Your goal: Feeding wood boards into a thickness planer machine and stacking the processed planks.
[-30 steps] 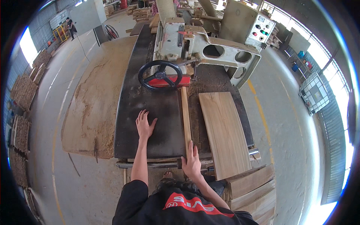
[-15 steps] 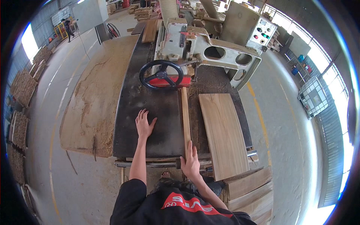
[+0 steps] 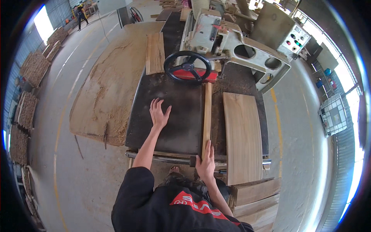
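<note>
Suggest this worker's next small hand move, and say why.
Perhaps reach the left hand forward to the board at the left edge of the black table: the hand looks empty, its fingers spread, and the board's near end lies ahead. The right hand is at the wooden strip.

At the centre, the strip is bare, pale, smooth-looking wood; the tabletop is dark, smooth metal with a dull sheen. Right of it lies a board of matt, streaky-grained wood. The wheel looks smooth, black and faintly glossy, the machine scuffed painted metal. Rough sawdust coats the left panel. The rail gleams, metallic; the shirt is matt black cloth.
</note>
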The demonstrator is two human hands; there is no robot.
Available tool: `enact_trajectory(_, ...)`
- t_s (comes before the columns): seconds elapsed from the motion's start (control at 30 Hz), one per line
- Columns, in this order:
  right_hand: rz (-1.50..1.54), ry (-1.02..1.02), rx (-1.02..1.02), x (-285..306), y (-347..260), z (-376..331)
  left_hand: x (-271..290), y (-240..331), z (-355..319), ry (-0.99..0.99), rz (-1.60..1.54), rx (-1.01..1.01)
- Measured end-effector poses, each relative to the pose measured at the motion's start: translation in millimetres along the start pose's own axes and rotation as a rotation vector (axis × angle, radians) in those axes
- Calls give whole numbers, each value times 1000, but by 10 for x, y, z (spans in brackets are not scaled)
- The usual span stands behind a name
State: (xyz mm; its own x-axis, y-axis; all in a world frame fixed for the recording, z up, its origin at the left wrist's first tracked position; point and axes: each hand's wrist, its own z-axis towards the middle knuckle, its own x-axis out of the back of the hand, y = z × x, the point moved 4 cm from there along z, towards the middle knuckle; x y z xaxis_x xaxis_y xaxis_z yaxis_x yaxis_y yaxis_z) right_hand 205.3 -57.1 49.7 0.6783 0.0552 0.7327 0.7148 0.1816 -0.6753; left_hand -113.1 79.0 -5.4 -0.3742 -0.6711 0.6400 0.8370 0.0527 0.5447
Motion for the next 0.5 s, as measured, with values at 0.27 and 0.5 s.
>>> enact_trajectory(0.27, -99, 15, -34, -72, -42, 28, -144, -417, 1140, -117, 328, 29)
enact_trajectory(0.5, -86, -29, 12, -80, -91, 40, -281, -398, 1212, -350, 462, 155)
